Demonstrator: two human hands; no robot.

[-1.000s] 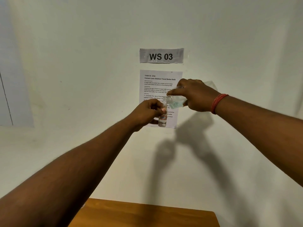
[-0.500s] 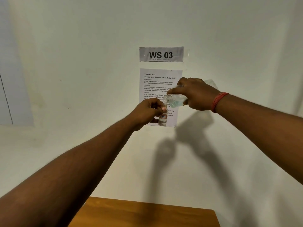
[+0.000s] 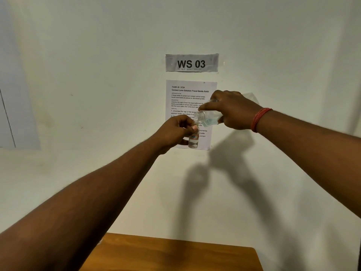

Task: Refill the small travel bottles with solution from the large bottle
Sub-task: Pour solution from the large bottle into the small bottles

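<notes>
Left hand (image 3: 176,132) grips the small clear plastic travel bottle (image 3: 193,140) upright; right hand (image 3: 232,112) grips the tilted large clear bottle (image 3: 209,118), mouths touching. Pour slowly, keeping mouths aligned.

A pale blue-tinted liquid is seen in the clear large bottle (image 3: 210,118). Red markings are shown on the clear small bottle (image 3: 193,138). A red band (image 3: 259,119) is worn at the right wrist. The table (image 3: 175,255) is orange-brown with wood grain; the wall (image 3: 97,75) is off-white.
</notes>
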